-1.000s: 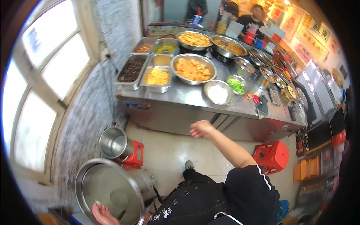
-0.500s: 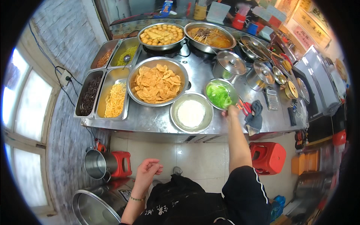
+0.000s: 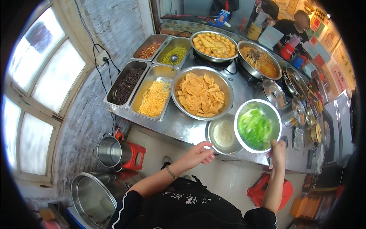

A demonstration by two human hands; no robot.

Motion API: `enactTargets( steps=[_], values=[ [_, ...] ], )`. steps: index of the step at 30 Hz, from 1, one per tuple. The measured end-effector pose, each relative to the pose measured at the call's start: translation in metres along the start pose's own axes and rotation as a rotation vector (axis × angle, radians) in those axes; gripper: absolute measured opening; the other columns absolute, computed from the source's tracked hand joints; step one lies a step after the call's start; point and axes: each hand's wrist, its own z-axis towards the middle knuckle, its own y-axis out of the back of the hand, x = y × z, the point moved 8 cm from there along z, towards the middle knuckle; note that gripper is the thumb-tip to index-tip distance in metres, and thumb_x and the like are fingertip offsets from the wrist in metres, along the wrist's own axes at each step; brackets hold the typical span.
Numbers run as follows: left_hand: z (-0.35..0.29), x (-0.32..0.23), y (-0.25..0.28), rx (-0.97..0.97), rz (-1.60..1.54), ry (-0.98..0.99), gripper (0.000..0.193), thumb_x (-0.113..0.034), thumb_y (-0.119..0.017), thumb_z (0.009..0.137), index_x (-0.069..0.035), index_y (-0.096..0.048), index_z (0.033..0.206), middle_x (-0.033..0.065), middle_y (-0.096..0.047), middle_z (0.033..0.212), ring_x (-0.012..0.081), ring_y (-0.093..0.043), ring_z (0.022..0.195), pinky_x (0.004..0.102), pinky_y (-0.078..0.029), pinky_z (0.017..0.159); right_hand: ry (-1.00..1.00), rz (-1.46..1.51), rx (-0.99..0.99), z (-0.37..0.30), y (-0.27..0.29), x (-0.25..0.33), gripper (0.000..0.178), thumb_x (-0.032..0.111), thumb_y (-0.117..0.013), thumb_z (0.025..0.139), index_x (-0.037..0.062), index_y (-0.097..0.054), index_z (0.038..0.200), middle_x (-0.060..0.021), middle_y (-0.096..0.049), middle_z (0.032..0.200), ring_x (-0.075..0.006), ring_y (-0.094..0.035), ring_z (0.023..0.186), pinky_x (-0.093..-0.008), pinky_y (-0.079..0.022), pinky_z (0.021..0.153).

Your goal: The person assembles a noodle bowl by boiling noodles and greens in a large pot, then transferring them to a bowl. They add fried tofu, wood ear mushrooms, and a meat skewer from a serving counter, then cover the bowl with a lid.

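My right hand grips the rim of a steel bowl of green lettuce leaves. The lettuce bowl is lifted above the counter and covers the right part of a second steel bowl, which holds white shreds that look like noodles. Close to the near rim of that lower bowl, my left hand hovers with fingers spread and nothing in it. Behind both bowls stands a wide steel basin of orange-brown fried crisps.
Steel trays at the left hold peanuts, green bits with a ladle, dark shreds and yellow strips. Basins of fried balls and skewers in broth stand behind. A red stool is below; another person is beyond.
The lettuce bowl has come up off the counter toward me, held in my right hand. My left hand has risen toward the counter edge. The whole view has turned left.
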Motion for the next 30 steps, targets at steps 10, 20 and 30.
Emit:
enactTargets(
  steps=[10,20,30],
  values=[
    [-0.046,-0.058,0.172,-0.310,-0.146,-0.138,0.038,-0.019,-0.056,0.094,-0.005,-0.043,0.127,0.0099,-0.063,0.102,0.0172,-0.064,0.081,0.0279,-0.054,0.063,-0.082,-0.039,0.668,-0.060,-0.276,0.069,0.029,0.021,-0.058,0.086,-0.0035,-0.065,0.099,-0.0091,-0.065,0.071,-0.0137,-0.061,0.051,-0.0260,-0.049,0.040],
    [-0.038,-0.065,0.225,-0.578,-0.194,-0.176,0.026,-0.017,-0.056,0.091,-0.006,-0.046,0.113,0.0064,-0.060,0.091,0.0144,-0.059,0.069,0.0260,-0.049,0.054,0.016,-0.145,0.633,0.013,-0.220,0.106,0.042,0.038,-0.064,0.090,-0.0002,-0.065,0.109,-0.0095,-0.068,0.078,-0.0123,-0.064,0.058,-0.0250,-0.054,0.052],
    [0.016,-0.094,0.147,-0.895,-0.145,-0.290,0.015,-0.014,-0.056,0.088,-0.008,-0.049,0.099,0.0030,-0.057,0.079,0.0116,-0.055,0.058,0.0241,-0.045,0.045,0.078,-0.526,-0.354,0.282,0.214,0.060,0.034,0.030,-0.072,0.078,-0.0023,-0.069,0.089,-0.0124,-0.067,0.074,-0.0188,-0.065,0.063,-0.0324,-0.052,0.061]
  ],
)
